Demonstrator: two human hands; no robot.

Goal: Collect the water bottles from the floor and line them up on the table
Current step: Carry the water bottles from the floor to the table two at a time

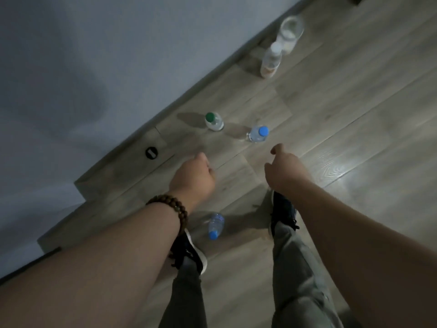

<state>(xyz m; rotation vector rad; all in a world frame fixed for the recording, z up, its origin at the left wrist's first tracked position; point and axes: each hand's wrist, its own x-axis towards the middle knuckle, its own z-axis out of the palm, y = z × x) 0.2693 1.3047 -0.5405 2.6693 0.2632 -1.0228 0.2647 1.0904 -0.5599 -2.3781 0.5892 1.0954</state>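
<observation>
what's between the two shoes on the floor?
A blue-capped water bottle, apparently on its side, sits on the floor between the left shoe and right shoe, seen in the head view.

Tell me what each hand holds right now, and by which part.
Nothing is held. The left hand and the right hand are loosely curled and empty above the floor.
</observation>
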